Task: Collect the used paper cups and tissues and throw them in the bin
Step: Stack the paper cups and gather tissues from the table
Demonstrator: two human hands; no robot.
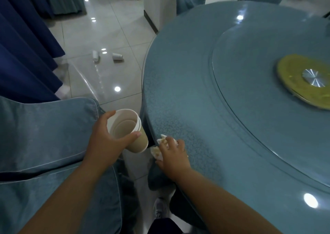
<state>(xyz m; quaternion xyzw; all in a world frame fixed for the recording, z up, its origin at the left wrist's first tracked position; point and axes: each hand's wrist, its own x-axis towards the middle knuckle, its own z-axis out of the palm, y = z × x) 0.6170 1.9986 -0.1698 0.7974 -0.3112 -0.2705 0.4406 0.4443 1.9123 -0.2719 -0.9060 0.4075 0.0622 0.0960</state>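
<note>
Left hand (105, 139) grips the nested brown-and-white paper cups (139, 140), stacked so my other hand stays free. Right hand (172, 153) curls its fingers round the crumpled white tissue (158, 149) at the round blue table's (196, 90) edge, probably to stuff it inside.

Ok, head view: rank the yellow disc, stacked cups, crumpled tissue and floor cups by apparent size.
1. yellow disc, cut off by the frame edge.
2. stacked cups.
3. crumpled tissue, partly under the right hand.
4. floor cups: both alike, and distance shrinks them.
</note>
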